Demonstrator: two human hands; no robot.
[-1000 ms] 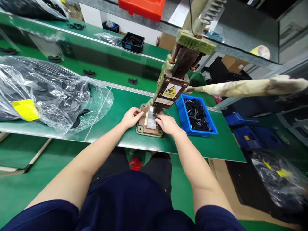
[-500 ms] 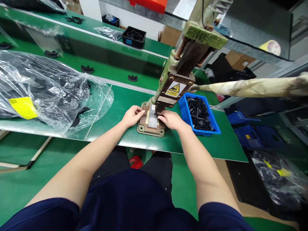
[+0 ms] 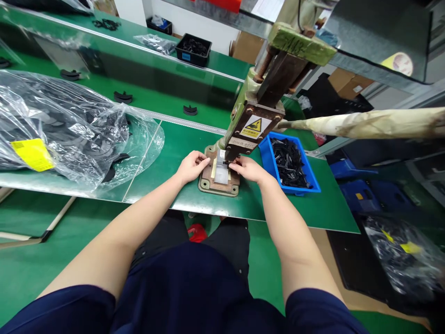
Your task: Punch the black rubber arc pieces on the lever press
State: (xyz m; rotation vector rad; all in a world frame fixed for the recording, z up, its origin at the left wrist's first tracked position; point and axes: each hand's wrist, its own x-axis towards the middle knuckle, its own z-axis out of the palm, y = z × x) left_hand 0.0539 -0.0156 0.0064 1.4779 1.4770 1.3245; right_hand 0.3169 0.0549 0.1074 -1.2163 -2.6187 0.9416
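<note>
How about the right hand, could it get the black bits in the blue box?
Probably yes: the blue box is open on top and close beside the right hand, and nothing covers the black bits.

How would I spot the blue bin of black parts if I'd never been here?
Find the tall press with the yellow warning sign, on the green bench. Just right of its base sits an open blue bin heaped with thin black pieces. The open bin farther back has black walls instead.
</note>
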